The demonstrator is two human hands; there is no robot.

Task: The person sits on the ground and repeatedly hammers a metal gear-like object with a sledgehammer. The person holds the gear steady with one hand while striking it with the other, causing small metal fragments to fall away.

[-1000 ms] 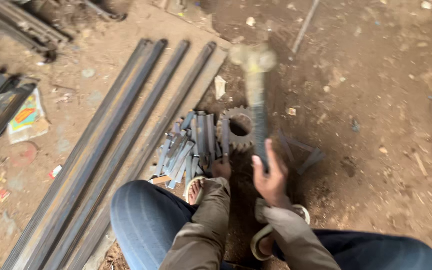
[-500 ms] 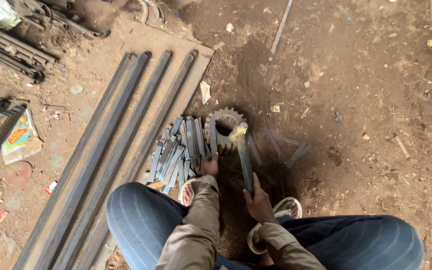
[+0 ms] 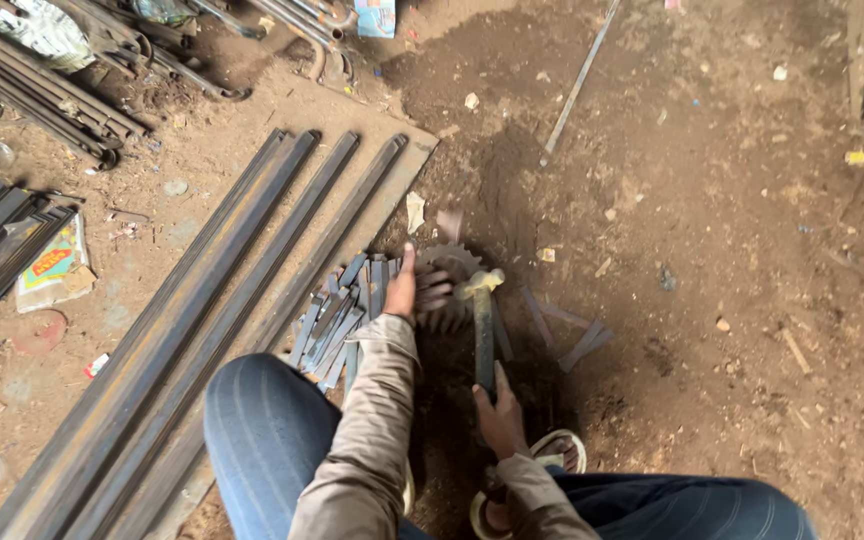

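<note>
A rough metal workshop with a bare dirt floor (image 3: 712, 200) is shown: long steel bars (image 3: 222, 320) are laid out in rows, short cut strips (image 3: 337, 315) are piled beside a worn gear (image 3: 447, 295), and scrap rods (image 3: 42, 90) are heaped nearby.

The left hand (image 3: 407, 290) rests on a toothed gear wheel (image 3: 447, 290) lying on the dirt floor (image 3: 712, 200). The right hand (image 3: 500, 420) grips the handle of a hammer (image 3: 482, 320), whose head sits at the gear. Short flat metal strips (image 3: 337, 320) lie piled just left of the gear, beside long steel bars (image 3: 222, 300).
</note>
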